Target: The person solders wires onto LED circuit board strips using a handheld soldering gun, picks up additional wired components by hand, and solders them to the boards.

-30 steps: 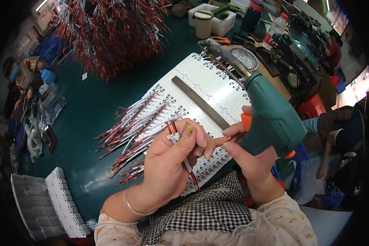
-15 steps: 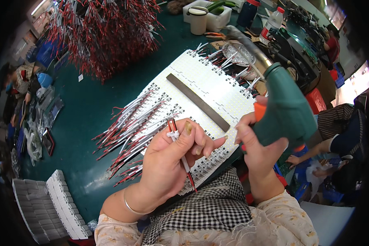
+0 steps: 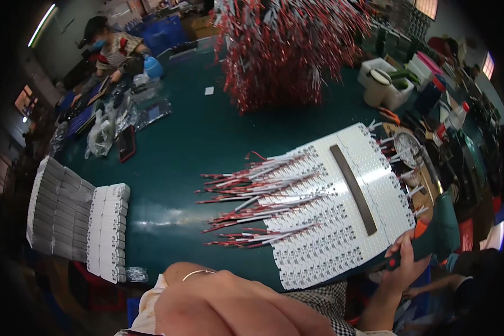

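Note:
My left hand is raised very close at the lower edge, blurred; its fingertips are hidden, so I cannot see whether it holds anything. My right hand grips a green soldering gun with an orange trigger, beside the right edge of a white circuit-board panel. Across the panel lies a flat dark bar. Red and white wires stick out in bunches over the panel's left side. The gun's tip cannot be made out clearly.
A big heap of red and white wires stands at the back. Stacked white boards are at the left, with a phone and plastic bags beyond. Orange-handled pliers, a bottle and a solder-wire coil sit at the right. Another person works far left.
My left hand, which held a red-and-white wire pair over the panel, has come up close to the view. The view has swung left; the soldering gun now appears lower and farther right.

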`<state>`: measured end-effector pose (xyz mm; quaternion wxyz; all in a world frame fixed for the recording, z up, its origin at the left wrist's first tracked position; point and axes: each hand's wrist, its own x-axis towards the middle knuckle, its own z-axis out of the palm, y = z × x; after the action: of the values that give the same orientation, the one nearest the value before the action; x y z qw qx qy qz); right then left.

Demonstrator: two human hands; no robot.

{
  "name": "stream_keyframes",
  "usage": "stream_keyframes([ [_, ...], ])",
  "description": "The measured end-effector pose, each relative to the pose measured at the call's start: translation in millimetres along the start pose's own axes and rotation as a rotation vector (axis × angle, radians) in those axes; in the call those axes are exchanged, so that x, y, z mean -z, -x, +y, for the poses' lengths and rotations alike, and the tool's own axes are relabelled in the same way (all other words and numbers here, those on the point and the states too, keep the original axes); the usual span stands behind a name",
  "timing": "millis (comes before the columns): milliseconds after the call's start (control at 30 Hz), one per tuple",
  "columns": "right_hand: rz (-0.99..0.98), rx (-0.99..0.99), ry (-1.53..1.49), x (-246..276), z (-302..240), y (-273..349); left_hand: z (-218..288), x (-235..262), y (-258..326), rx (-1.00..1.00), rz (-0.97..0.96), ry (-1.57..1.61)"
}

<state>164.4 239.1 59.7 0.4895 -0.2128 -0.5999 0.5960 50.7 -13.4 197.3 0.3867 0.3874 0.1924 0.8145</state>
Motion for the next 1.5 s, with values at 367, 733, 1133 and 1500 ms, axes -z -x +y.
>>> stream_keyframes([
  [367, -0.105, 0.002, 0.021, -14, 0, 19, 10, 6, 28, -0.255, -0.044, 0.329],
  [733, -0.160, -0.009, 0.036, -15, 2, 17, -16, 22, -3, -0.547, -0.174, 0.198],
  [1133, -0.143, -0.037, 0.016, -8, 4, 19, -4, 5, 33, -0.741, -0.130, -0.585],
  [1500, -0.168, -0.012, 0.028, -11, -1, 19, -3, 25, 1, -0.570, -0.351, -0.095],
])
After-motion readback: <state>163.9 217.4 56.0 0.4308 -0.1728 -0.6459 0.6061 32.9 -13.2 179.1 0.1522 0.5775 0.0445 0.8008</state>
